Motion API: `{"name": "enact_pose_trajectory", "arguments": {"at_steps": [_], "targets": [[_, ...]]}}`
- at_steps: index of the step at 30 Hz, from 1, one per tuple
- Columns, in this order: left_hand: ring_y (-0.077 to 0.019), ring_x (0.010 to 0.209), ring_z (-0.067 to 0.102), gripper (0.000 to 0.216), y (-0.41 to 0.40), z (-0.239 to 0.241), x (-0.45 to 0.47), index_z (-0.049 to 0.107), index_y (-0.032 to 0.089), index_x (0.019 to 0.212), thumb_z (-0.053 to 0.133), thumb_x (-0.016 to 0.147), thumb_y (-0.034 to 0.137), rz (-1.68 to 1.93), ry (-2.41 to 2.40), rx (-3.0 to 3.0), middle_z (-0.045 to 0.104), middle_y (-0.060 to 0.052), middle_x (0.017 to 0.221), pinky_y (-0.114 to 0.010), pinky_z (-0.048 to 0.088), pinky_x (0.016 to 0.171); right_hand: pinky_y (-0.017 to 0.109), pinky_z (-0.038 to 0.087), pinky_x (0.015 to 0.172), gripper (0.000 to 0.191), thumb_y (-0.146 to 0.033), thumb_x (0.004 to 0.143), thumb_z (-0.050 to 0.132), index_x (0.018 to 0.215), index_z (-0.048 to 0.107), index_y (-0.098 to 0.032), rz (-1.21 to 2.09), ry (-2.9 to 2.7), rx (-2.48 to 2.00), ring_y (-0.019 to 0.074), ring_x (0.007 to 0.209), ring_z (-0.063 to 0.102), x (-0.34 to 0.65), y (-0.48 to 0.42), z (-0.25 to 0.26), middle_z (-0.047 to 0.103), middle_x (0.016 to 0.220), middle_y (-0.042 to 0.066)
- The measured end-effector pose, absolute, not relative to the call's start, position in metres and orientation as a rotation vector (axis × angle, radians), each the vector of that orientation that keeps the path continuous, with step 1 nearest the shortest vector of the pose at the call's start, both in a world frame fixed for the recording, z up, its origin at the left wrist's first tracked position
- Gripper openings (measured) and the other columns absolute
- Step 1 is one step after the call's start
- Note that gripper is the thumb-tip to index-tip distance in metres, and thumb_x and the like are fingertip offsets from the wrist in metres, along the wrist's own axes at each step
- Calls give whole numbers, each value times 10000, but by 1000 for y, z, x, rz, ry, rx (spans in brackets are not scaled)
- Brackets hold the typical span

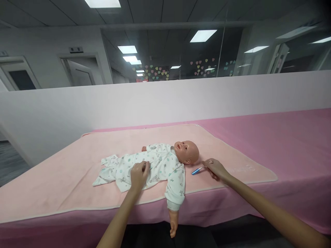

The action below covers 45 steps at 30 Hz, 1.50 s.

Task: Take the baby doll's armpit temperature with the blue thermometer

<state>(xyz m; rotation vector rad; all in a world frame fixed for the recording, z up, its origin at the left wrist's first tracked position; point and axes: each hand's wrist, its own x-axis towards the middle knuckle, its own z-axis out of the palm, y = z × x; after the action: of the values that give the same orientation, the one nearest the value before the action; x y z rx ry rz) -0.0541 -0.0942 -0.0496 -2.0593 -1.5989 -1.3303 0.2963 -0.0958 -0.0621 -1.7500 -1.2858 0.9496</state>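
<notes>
A baby doll (187, 151) lies on its back in a white printed outfit (157, 167), its head toward the right and one arm (173, 220) hanging over the table's front edge. My left hand (139, 175) rests on the doll's middle with its fingers curled; whether cloth is pinched in them is hidden. Just right of the doll's head, my right hand (214, 168) is closed on the pale end of a slim blue-and-white stick (197, 171). The stick's blue end points left, close to the doll's shoulder. Its exact kind is too small to tell.
Beneath the doll is a peach blanket (64, 175) with a pale edge, spread over a pink tablecloth (284, 144). A low white partition (165, 103) runs behind the table. Beyond it are glass panels with heart-shaped stickers (156, 72) and a doorway (80, 70).
</notes>
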Motion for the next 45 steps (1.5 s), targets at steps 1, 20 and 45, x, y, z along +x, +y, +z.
{"name": "enact_pose_trajectory", "arguments": {"at_steps": [1,20,45], "targets": [[-130,537,483,308,-94,-50,-54,567,186,646,418,853,359,-1329,-1598,-2060,528,8,507,-231,317,541,185,212,277,354,-487,715,542,864,471,-174,908,-1322,-1773,92,239,342,295,-95,-63,429,327,-77],[-124,537,478,295,-94,-48,-53,567,189,635,424,844,341,-1316,-1607,-2056,516,8,506,-237,321,549,228,265,477,360,-407,553,744,586,448,-205,349,-1645,-1808,148,527,478,289,-81,-67,528,562,1],[-162,754,519,251,-49,-12,35,615,202,731,407,854,271,-1378,-1587,-2376,600,-27,749,-287,363,688,328,475,753,314,-187,823,349,1079,529,-165,92,-1296,-1172,209,918,590,114,-70,-55,615,1023,114]]}}
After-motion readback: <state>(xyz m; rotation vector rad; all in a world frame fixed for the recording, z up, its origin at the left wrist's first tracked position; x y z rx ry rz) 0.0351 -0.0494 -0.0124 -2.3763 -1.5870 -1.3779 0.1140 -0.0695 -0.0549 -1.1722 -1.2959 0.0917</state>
